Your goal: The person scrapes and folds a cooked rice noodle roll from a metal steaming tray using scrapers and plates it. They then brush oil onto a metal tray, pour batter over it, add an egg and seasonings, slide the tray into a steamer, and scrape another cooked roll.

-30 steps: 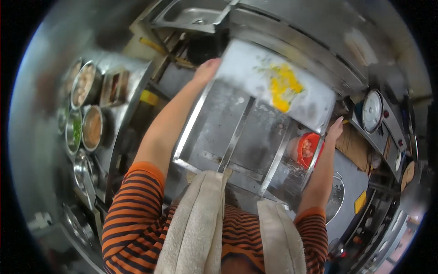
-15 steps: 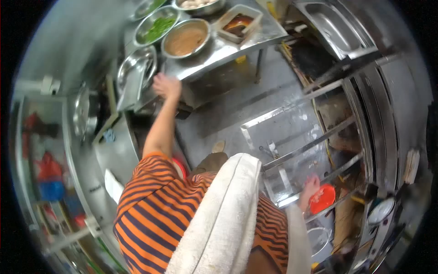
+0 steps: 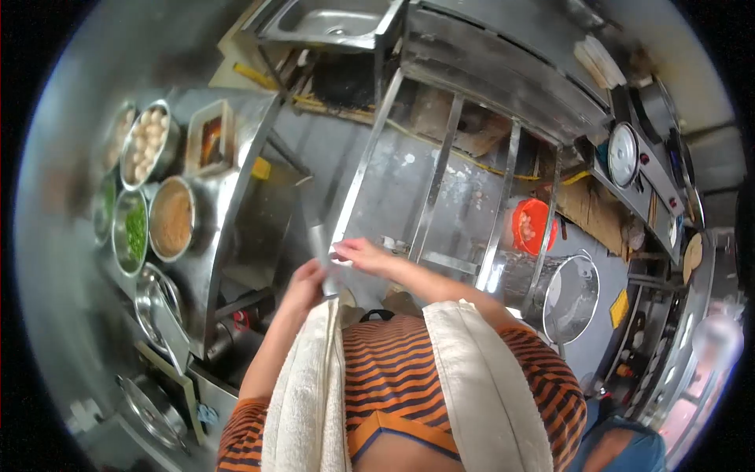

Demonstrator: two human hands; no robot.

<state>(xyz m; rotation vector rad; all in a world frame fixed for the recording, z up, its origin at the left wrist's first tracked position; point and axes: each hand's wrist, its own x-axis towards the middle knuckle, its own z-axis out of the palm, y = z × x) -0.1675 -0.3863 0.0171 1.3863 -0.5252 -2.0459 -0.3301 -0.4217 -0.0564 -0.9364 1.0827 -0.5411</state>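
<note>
Both my hands are in front of my body, below the middle of the view. My left hand (image 3: 305,285) has its fingers curled against a long, narrow silver-grey piece (image 3: 321,250) that stands almost upright in the picture. Blur hides its far end and its exact kind. My right hand (image 3: 363,256) comes in from the other side with fingers loosely stretched, their tips close to the grey piece. Whether they touch it I cannot tell. Beyond my right hand lies a metal frame of parallel bars (image 3: 440,169).
Left, a steel table (image 3: 228,185) holds a bowl of pale balls (image 3: 147,145), chopped greens (image 3: 134,236), a brown-filled bowl (image 3: 171,219) and a plastic tub (image 3: 209,140). Right, a red basket (image 3: 533,226) and a metal bucket (image 3: 572,299) stand low. A sink (image 3: 330,23) is ahead.
My view has turned right. My left hand has come back from the table edge, where it was spread, to the grey piece. My right hand has moved from beside the red basket towards my left.
</note>
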